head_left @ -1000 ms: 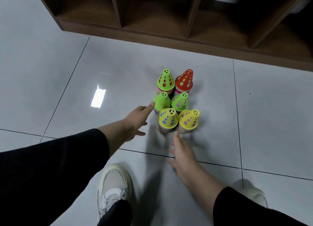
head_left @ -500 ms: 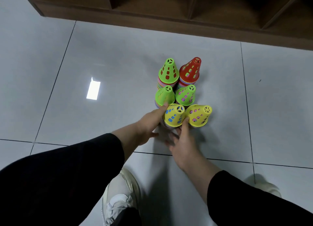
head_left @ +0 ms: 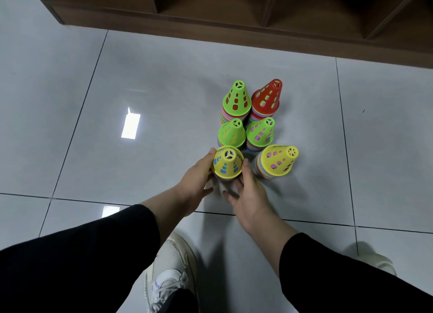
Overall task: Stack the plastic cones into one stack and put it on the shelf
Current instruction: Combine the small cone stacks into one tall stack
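Both hands' fingers clasp the near yellow-topped cone stack (head_left: 227,163) (perforated, blue showing through); left hand (head_left: 195,180), right hand (head_left: 249,193).

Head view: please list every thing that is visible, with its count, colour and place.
cone stacks: six, topped yellow, yellow, green, green, green, red; clustered on the floor
near-left yellow stack: one, between both hands
shelf: one, brown wood, top edge
floor: grey glossy tiles
shoes: two, whitish, bottom
sleeves: two, black
left hand: grips the stack's left side
right hand: grips its right side
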Action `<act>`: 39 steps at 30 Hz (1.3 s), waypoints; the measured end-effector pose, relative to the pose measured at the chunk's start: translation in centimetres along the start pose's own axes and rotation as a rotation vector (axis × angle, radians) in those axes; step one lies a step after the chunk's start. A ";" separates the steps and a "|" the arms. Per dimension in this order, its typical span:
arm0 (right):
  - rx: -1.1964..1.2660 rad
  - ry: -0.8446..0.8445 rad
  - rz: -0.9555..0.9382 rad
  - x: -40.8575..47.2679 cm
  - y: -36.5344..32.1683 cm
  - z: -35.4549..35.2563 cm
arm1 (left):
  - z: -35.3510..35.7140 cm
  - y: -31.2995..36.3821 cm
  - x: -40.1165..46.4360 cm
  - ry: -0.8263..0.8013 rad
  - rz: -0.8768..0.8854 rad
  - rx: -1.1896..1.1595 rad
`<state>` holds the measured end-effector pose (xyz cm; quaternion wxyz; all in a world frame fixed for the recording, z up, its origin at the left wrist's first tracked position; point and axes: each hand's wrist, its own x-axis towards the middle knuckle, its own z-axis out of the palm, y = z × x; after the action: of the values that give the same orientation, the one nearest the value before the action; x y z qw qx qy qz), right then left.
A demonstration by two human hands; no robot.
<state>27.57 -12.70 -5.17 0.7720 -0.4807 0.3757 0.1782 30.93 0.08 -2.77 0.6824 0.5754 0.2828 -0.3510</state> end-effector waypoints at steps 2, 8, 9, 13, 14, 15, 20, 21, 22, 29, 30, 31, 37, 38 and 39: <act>-0.030 0.024 0.009 0.2 -0.5 -0.1 | 0.1 0.4 -0.1 0.013 0.003 -0.003; -0.088 -0.046 0.016 0.1 -0.7 -0.2 | 0.0 0.7 0.0 0.086 0.029 0.005; -0.092 -0.050 0.012 -0.1 -0.6 0.0 | -0.1 0.6 -0.1 0.081 0.033 0.005; -0.069 -0.062 0.008 -0.6 -0.1 0.9 | -0.9 0.8 -0.7 0.078 0.049 -0.047; -0.077 -0.078 0.002 -0.8 -0.1 1.1 | -1.1 1.0 -0.9 0.084 0.052 -0.064; -0.092 -0.092 -0.011 -1.0 -0.1 1.4 | -1.3 1.1 -1.1 0.094 0.055 -0.080; -0.125 -0.111 -0.107 -2.8 -1.8 3.1 | -1.5 2.7 -2.7 0.133 0.125 -0.111; -0.138 -0.120 -0.132 -3.4 -2.4 3.5 | -1.4 3.3 -3.3 0.144 0.152 -0.116; -0.156 -0.126 -0.162 -4.1 -3.2 3.8 | -1.2 3.9 -4.0 0.143 0.183 -0.117; -0.273 -0.089 -0.300 -10.1 -11.5 2.5 | 3.2 8.8 -9.5 0.066 0.274 -0.012; -0.300 -0.068 -0.297 -10.8 -12.6 1.8 | 4.3 9.1 -9.9 0.052 0.267 0.007; -0.332 -0.049 -0.294 -11.5 -13.6 1.0 | 5.4 9.3 -10.3 0.035 0.260 0.019; -0.336 0.049 -0.263 -13.8 -16.3 -3.0 | 11.1 8.9 -11.0 -0.009 0.248 0.048; -0.340 0.058 -0.269 -13.9 -16.4 -3.5 | 11.7 8.6 -10.8 0.003 0.266 0.052; -0.343 0.065 -0.273 -13.9 -16.4 -3.8 | 12.1 8.4 -10.6 0.015 0.282 0.058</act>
<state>27.37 -22.65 14.23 0.6835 -0.6567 0.2960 0.1177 31.18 -9.41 12.66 0.7059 0.6317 0.1937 -0.2553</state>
